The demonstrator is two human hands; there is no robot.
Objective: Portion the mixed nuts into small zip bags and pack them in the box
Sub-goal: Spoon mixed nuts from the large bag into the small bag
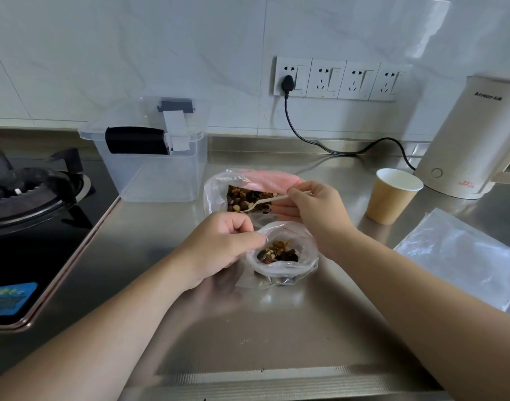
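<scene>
A small clear zip bag (282, 256) stands open on the steel counter (248, 328), with mixed nuts inside it. My left hand (222, 244) pinches its left rim. Behind it lies a larger plastic bag of mixed nuts (219, 192) with a pink side. My right hand (317, 206) holds a small wooden spoon (265, 201) whose tip rests in those nuts. The clear plastic box (155, 166) with black handle stands open at the back left, with its lid leaning behind it.
A paper cup (392, 195) stands right of my right hand, a white kettle (473, 140) behind it with its cord along the wall. Spare flat clear bags (462, 256) lie at the right. A gas hob (31, 204) fills the left.
</scene>
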